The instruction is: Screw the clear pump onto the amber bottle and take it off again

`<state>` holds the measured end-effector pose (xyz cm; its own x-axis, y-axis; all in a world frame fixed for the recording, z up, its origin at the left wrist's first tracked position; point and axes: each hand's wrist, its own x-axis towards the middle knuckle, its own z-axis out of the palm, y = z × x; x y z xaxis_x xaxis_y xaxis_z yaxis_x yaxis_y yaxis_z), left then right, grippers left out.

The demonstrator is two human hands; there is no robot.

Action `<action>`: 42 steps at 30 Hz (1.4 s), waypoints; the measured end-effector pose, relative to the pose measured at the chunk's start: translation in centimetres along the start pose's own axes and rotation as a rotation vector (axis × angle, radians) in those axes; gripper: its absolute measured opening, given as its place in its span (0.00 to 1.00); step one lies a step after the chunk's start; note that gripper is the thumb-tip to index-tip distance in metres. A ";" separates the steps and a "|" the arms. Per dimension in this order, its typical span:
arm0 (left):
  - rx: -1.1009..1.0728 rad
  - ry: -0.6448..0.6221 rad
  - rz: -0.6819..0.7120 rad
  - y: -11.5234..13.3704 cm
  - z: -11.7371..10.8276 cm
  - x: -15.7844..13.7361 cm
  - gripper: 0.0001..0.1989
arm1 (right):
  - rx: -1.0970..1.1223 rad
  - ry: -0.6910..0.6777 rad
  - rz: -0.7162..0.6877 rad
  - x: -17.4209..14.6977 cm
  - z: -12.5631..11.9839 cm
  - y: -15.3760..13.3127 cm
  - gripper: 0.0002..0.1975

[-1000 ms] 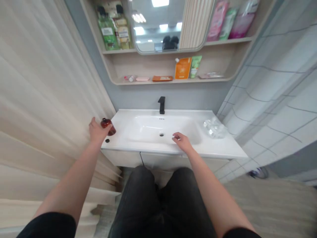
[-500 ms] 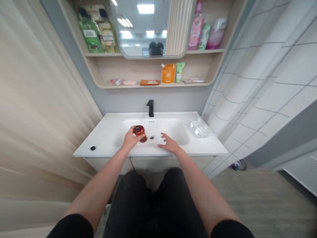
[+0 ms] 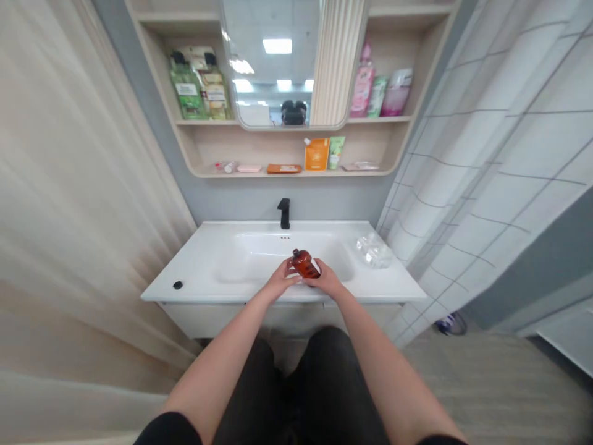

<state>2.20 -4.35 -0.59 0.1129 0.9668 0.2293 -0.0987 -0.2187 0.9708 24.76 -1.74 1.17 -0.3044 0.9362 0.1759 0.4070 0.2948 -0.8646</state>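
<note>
An amber-brown bottle (image 3: 304, 264) is held tilted over the front of the white sink (image 3: 231, 262), its neck pointing up and to the left. Around its left side and neck end curl the fingers of my left hand (image 3: 280, 279). My right hand (image 3: 327, 279) grips the lower end from the right. No cap shows on the bottle's neck, though the detail is small. A small black cap (image 3: 178, 285) lies on the left part of the counter.
A black faucet (image 3: 284, 214) stands behind the basin. Clear plastic packaging (image 3: 374, 251) lies on the counter's right side. Above, a shelf (image 3: 259, 175) carries an orange pouch (image 3: 317, 154), a green tube (image 3: 336, 153) and flat packs. Curtains hang on both sides.
The bottle has moved right and nearer to me, and now leans with its neck leftward. My right hand, open and apart before, has closed on it. The view has tipped up slightly.
</note>
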 end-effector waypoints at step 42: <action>0.135 0.278 0.139 7.1 4.6 3.2 0.15 | 0.045 -0.007 -0.009 -0.6 0.0 0.0 0.38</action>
<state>6.42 -3.41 7.38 -0.1679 0.9216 0.3499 0.0398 -0.3483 0.9365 24.95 -2.31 1.08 -0.3139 0.9322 0.1802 0.3656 0.2939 -0.8832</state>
